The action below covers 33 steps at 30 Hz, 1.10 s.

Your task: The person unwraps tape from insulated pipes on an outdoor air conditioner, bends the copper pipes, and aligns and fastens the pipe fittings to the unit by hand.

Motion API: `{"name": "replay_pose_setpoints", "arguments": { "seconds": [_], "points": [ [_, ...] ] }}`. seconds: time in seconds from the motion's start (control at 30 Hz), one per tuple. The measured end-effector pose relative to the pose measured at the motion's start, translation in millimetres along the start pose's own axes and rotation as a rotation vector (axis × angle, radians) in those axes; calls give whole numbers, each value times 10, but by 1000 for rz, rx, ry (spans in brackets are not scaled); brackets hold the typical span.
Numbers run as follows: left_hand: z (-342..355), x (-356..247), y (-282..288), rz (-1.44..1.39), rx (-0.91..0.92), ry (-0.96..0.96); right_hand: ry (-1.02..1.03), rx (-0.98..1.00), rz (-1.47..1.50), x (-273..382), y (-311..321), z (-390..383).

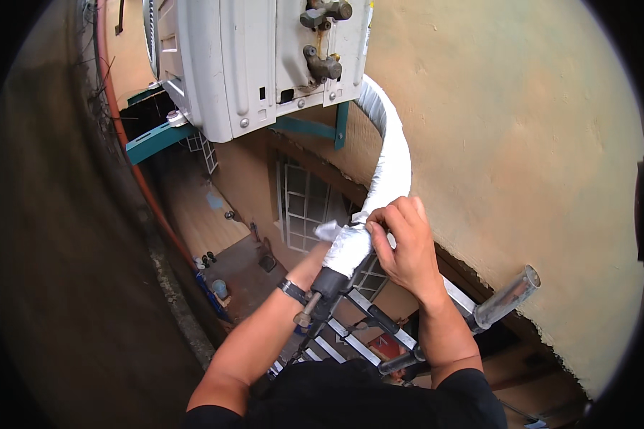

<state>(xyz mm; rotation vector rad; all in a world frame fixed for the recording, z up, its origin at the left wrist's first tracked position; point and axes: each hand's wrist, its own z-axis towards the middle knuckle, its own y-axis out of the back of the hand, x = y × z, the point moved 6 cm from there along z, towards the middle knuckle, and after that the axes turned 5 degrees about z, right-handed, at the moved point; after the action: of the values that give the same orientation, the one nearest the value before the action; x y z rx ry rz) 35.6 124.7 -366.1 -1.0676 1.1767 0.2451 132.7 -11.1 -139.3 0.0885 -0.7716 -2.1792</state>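
A white-wrapped pipe [391, 161] curves down from behind the air conditioner's outdoor unit [222, 64] toward me. Its near end shows black foam insulation [329, 282] and a bare metal pipe with a nut [306, 312]. My right hand [411, 239] is closed against the right side of the wrap, thumb and fingertips pinching the white tape [350, 247]. My left hand [322, 259] reaches behind the pipe, so its fingers are hidden. A loose, crumpled bit of white tape sticks out just above it.
A metal ladder [358, 347] stands below me, with a tube end [511, 294] jutting out at right. Teal brackets [161, 141] hold the unit on the wall [501, 143]. Far below lies a floor with a bucket [220, 289]; a dark wall rises at left.
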Motion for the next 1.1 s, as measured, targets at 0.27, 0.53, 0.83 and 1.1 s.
{"name": "replay_pose_setpoints", "arguments": {
  "seconds": [0.27, 0.53, 0.83, 1.1],
  "points": [
    [-444, -307, -972, -22, 18, 84, -586, -186, 1026, -485, -354, -875],
    [-793, -637, -192, 906, 1, -251, -485, 220, 890, -263, -195, -923],
    [-1729, -1819, -1892, 1732, 19, -574, -640, 152, 1599, -224, -69, -871],
    [-1339, -1789, -1804, 1875, -136, -729, -392, 62, 1313, -175, 294, -8]
  ]
}}
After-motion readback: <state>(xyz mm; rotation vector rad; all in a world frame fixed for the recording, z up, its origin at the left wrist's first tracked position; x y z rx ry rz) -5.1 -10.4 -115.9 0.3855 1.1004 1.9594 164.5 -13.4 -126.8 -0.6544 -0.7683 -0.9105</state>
